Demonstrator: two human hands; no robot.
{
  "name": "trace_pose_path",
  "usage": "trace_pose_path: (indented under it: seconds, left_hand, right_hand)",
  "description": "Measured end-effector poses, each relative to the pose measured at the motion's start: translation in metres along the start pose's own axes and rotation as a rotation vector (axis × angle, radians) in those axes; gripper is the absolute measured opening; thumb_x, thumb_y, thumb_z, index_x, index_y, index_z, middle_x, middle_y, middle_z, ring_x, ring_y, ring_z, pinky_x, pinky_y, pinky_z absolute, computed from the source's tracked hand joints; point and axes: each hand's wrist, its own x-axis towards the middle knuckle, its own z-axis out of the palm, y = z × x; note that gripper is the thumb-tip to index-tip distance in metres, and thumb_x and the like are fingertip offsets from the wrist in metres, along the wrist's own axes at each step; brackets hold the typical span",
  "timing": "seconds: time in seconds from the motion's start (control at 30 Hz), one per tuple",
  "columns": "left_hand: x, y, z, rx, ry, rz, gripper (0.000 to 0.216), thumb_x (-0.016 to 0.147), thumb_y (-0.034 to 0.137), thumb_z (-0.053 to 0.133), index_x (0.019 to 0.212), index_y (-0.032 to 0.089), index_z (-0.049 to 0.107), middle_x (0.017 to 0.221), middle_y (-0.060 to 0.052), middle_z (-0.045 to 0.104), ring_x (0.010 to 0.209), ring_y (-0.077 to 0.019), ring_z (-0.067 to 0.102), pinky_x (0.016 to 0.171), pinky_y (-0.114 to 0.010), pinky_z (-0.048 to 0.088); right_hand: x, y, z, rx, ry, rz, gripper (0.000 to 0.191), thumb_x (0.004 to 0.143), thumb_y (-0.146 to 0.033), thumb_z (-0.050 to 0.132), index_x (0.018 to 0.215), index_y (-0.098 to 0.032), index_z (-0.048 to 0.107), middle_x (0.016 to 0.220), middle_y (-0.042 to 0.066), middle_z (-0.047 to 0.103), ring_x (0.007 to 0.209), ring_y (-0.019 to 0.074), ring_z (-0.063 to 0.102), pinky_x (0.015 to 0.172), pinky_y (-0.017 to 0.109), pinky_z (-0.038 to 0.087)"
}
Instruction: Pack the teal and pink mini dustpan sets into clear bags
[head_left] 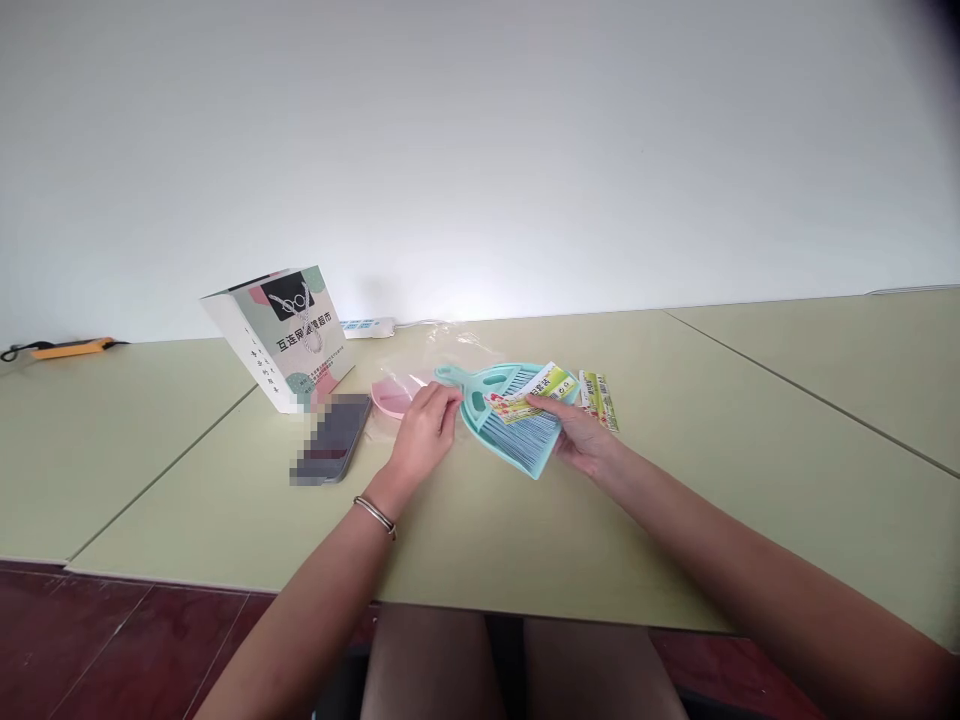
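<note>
A mint-green dustpan (510, 452) with a matching small brush (526, 435) nested in it is held just above the table. My right hand (581, 435) grips its wide end, thumb on top over a printed card label (534, 393) that lies across the bristles. My left hand (429, 425) is at the handle side, its fingers pinched together by the dustpan's edge; what they pinch, if anything, is too small to make out. Behind my left hand lies a pink dustpan (390, 397), partly covered by clear plastic wrap (457, 345). Another printed label (600, 400) shows beyond my right hand.
A dark phone (337, 440) lies left of my left hand. Behind it stands a paper gift bag (300, 335) with a rope handle. A white power strip (371, 327) and an orange object (71, 348) with a black strap sit along the wall. The table's front edge is close to my lap.
</note>
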Motion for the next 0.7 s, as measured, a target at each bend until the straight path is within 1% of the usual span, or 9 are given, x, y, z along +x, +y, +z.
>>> trace_pose_path:
  seconds: [0.07, 0.13, 0.2, 0.27, 0.33, 0.47, 0.53, 0.6, 0.7]
  left_hand:
    - [0.0, 0.006, -0.001, -0.058, 0.011, 0.032, 0.013, 0.09, 0.015, 0.043, 0.087, 0.019, 0.055, 0.082, -0.004, 0.06, 0.079, -0.0152, 0.055, 0.07, -0.028, 0.046]
    - [-0.001, 0.013, -0.002, -0.091, -0.011, 0.09, 0.013, 0.09, 0.015, 0.044, 0.087, 0.019, 0.056, 0.081, -0.004, 0.06, 0.079, -0.0149, 0.055, 0.07, -0.028, 0.046]
    - [-0.001, 0.02, -0.003, -0.111, -0.105, 0.175, 0.014, 0.09, 0.015, 0.043, 0.087, 0.019, 0.056, 0.081, -0.004, 0.061, 0.078, -0.0148, 0.055, 0.07, -0.028, 0.046]
    - [-0.001, 0.023, -0.004, -0.137, -0.194, 0.222, 0.015, 0.09, 0.016, 0.043, 0.087, 0.02, 0.057, 0.083, -0.004, 0.062, 0.078, -0.0147, 0.056, 0.07, -0.028, 0.046]
    - [-0.001, 0.024, -0.004, -0.176, -0.179, 0.175, 0.016, 0.09, 0.017, 0.043, 0.086, 0.02, 0.057, 0.083, -0.004, 0.062, 0.078, -0.0146, 0.057, 0.07, -0.028, 0.046]
    - [0.001, 0.018, -0.004, -0.242, 0.03, -0.165, 0.011, 0.087, 0.022, 0.047, 0.083, 0.02, 0.057, 0.082, -0.003, 0.062, 0.075, -0.0136, 0.057, 0.065, -0.025, 0.046]
    - [0.002, 0.017, -0.005, -0.277, 0.067, -0.302, 0.01, 0.086, 0.025, 0.049, 0.083, 0.02, 0.056, 0.082, -0.002, 0.062, 0.074, -0.0135, 0.058, 0.062, -0.024, 0.046]
    - [0.003, 0.017, -0.006, -0.281, 0.067, -0.316, 0.01, 0.086, 0.025, 0.048, 0.083, 0.019, 0.056, 0.083, -0.002, 0.063, 0.074, -0.0135, 0.058, 0.062, -0.024, 0.046]
    - [0.001, 0.021, -0.007, -0.21, -0.048, -0.127, 0.013, 0.088, 0.023, 0.045, 0.085, 0.02, 0.057, 0.082, -0.003, 0.062, 0.076, -0.0139, 0.057, 0.067, -0.026, 0.045]
  right_hand:
    - [-0.003, 0.005, 0.004, 0.067, 0.034, -0.012, 0.018, 0.076, -0.012, 0.066, 0.093, -0.018, 0.064, 0.092, 0.004, 0.073, 0.077, 0.0139, 0.07, 0.068, 0.023, 0.058]
    - [-0.008, 0.013, 0.008, 0.081, -0.03, -0.01, 0.015, 0.076, -0.012, 0.065, 0.09, -0.017, 0.064, 0.088, 0.002, 0.073, 0.072, 0.0121, 0.068, 0.064, 0.02, 0.057]
    - [-0.015, 0.021, 0.013, 0.045, -0.11, 0.004, 0.016, 0.073, -0.012, 0.067, 0.088, -0.017, 0.064, 0.084, 0.002, 0.073, 0.068, 0.0117, 0.067, 0.059, 0.019, 0.055]
    - [-0.022, 0.029, 0.018, 0.01, -0.134, 0.011, 0.022, 0.069, -0.015, 0.071, 0.09, -0.017, 0.064, 0.084, 0.001, 0.073, 0.069, 0.0127, 0.067, 0.058, 0.02, 0.054]
    - [-0.026, 0.034, 0.02, -0.007, -0.114, -0.015, 0.028, 0.067, -0.018, 0.073, 0.094, -0.019, 0.064, 0.088, 0.001, 0.073, 0.076, 0.0151, 0.068, 0.062, 0.023, 0.055]
    - [-0.028, 0.035, 0.02, -0.013, -0.098, -0.072, 0.031, 0.067, -0.017, 0.073, 0.097, -0.021, 0.064, 0.096, 0.002, 0.072, 0.087, 0.0185, 0.069, 0.074, 0.029, 0.056]
    - [-0.028, 0.034, 0.02, -0.008, -0.107, -0.085, 0.034, 0.068, -0.013, 0.071, 0.099, -0.023, 0.063, 0.097, 0.001, 0.073, 0.088, 0.0179, 0.068, 0.076, 0.029, 0.056]
    - [-0.028, 0.033, 0.021, -0.002, -0.102, -0.08, 0.033, 0.07, -0.012, 0.068, 0.1, -0.024, 0.063, 0.095, 0.001, 0.073, 0.087, 0.0167, 0.069, 0.075, 0.028, 0.056]
    - [-0.028, 0.034, 0.022, 0.038, -0.073, -0.038, 0.025, 0.074, -0.011, 0.064, 0.096, -0.021, 0.063, 0.091, 0.001, 0.073, 0.079, 0.0143, 0.068, 0.069, 0.024, 0.056]
